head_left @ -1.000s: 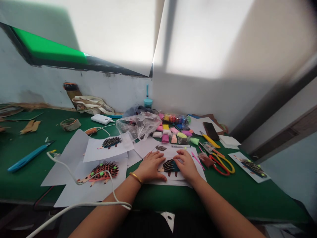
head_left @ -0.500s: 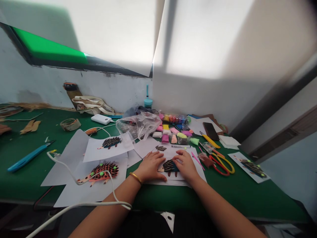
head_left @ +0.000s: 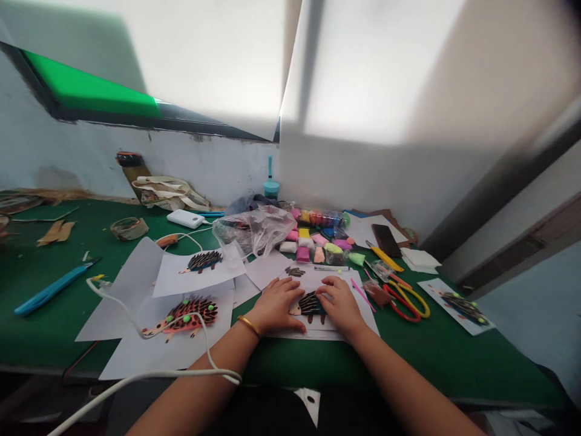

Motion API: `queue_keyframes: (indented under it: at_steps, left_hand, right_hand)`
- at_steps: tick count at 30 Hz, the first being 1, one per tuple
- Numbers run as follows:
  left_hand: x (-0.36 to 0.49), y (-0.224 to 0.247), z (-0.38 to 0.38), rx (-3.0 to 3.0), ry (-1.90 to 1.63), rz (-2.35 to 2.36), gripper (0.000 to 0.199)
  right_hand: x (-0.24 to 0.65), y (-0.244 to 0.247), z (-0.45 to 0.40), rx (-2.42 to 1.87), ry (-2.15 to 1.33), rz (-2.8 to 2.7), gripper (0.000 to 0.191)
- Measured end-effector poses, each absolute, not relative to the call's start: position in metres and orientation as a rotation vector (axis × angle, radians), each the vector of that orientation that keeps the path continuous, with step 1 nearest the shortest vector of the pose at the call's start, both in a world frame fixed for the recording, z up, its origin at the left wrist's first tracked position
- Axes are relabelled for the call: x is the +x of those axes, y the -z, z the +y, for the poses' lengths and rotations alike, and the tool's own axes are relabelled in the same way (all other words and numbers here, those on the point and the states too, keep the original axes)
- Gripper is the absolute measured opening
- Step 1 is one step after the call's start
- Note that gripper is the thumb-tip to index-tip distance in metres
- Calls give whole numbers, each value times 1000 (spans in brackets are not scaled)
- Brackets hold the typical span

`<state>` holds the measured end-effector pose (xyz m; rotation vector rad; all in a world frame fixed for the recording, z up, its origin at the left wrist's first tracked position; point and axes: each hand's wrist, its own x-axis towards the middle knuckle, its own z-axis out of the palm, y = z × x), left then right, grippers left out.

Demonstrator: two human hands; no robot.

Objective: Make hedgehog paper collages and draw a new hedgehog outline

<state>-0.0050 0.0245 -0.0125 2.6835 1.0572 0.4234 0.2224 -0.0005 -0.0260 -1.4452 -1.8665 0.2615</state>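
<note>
While the left hand (head_left: pixel 280 307) lies spread over the left side of a white sheet (head_left: pixel 354 330), fingers loose and gripping nothing, the right hand (head_left: pixel 341 306) is bent over the hedgehog picture (head_left: pixel 310 305) on it. Thumb and fingertips are bunched up right at the spiny back, but honestly I can't tell if they're pinching anything, they're too small to make out. So yeah, the hedgehog is pretty much between the two hands, dark spines, pale snout pointing at the left one. A little bunch of dark strips (head_left: pixel 295 272) sits on the paper just past the left fingertips, with a capped-looking pen (head_left: pixel 331 268) beside it and a pink stick (head_left: pixel 363 295) off to the right. Beyond that it's a pile of bagged coloured clay (head_left: pixel 334 248), plus red-handled scissors (head_left: pixel 403 304) to the right and a reddish hedgehog picture (head_left: pixel 193 315) over on the left, a white cable (head_left: pixel 200 327) running across it.
</note>
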Motion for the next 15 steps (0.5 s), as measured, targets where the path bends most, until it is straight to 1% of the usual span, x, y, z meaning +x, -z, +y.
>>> queue_keyframes:
  at_steps: [3, 7, 10, 15]
  left_hand:
    - [-5, 13, 25, 2677, -423, 1060, 90]
    - [-6, 14, 25, 2674, -436, 1060, 93]
    - [-5, 14, 25, 2673, -436, 1058, 94]
    - [-5, 12, 24, 2668, -431, 1056, 94]
  right_hand:
    - [226, 29, 0, -1417, -238, -1839, 26]
    - [228, 31, -1, -1411, -216, -1869, 36]
    - [227, 31, -2, -1417, -223, -1899, 39]
    - [226, 30, -3, -1420, -244, -1909, 39]
